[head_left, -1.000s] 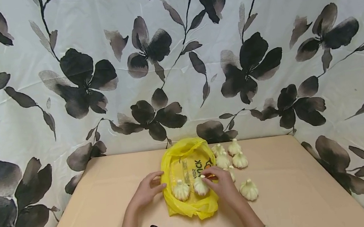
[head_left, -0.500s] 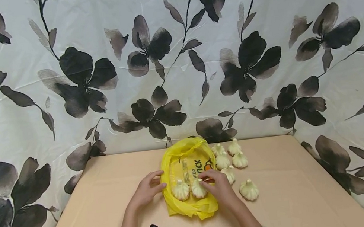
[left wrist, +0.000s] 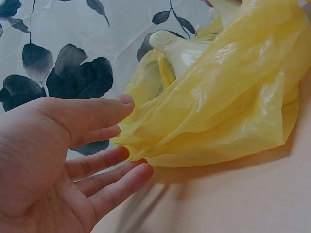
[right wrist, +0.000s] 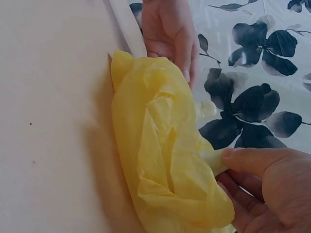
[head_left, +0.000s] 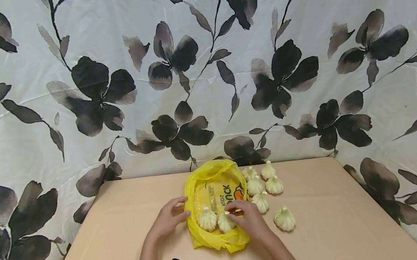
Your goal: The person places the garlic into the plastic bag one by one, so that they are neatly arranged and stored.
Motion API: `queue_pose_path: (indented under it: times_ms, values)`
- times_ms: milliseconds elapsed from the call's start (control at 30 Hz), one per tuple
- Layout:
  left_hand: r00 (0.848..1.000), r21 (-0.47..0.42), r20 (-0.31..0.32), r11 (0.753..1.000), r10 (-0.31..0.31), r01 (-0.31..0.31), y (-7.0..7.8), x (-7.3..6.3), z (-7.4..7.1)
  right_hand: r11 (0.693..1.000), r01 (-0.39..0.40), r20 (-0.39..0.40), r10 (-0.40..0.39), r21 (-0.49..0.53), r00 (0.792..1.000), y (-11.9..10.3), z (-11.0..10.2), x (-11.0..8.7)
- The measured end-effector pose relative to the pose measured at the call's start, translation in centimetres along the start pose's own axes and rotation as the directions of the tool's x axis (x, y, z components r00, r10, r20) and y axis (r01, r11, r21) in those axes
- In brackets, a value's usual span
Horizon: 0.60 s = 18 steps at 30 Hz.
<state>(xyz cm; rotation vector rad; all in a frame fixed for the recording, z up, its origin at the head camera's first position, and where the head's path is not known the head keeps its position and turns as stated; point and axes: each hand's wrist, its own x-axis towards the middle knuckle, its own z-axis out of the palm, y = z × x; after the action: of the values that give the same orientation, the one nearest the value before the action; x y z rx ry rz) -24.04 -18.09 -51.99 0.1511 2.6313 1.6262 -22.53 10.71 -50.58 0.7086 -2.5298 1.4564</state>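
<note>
A yellow plastic bag (head_left: 215, 191) lies on the table, its mouth spread wide with the rim rolled out. Inside it, on the near left, sits one garlic bulb (head_left: 207, 219). Beside that one a second garlic bulb (head_left: 225, 222) is pinched at its stem by my right hand (head_left: 250, 219); the stem (right wrist: 214, 160) shows between thumb and fingers in the right wrist view, the rest hidden behind the bag's wall. My left hand (head_left: 167, 218) has its fingers loosely extended, tips right at the bag's left rim, as the left wrist view also shows.
Several more garlic bulbs stand right of the bag, a group of them (head_left: 254, 185) near the back and one (head_left: 284, 219) closer to my right forearm. Behind the table's far edge (head_left: 301, 160) hangs a white cloth (head_left: 227, 93) with dark flowers.
My right hand has moved left and slightly nearer, bringing its garlic bulb down beside the other one in the bag. The left hand has stayed at the rim.
</note>
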Motion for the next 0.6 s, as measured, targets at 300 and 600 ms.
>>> queue_pose_path:
  times_ms: [300, 600]
  values:
    - [1.0, 0.014, 0.005, 1.0, 0.0, 0.0, -0.06, 0.05, -0.01, 1.0, -0.03, 0.02, 0.03, 0.003, 0.999, -0.37, 0.03, -0.11]
    - [1.0, -0.012, 0.006, 1.0, 0.011, -0.011, -0.28, 0.05, -0.09, 0.999, -0.03, 0.006, 0.03, 0.013, 1.0, -0.64, -0.51, -0.36]
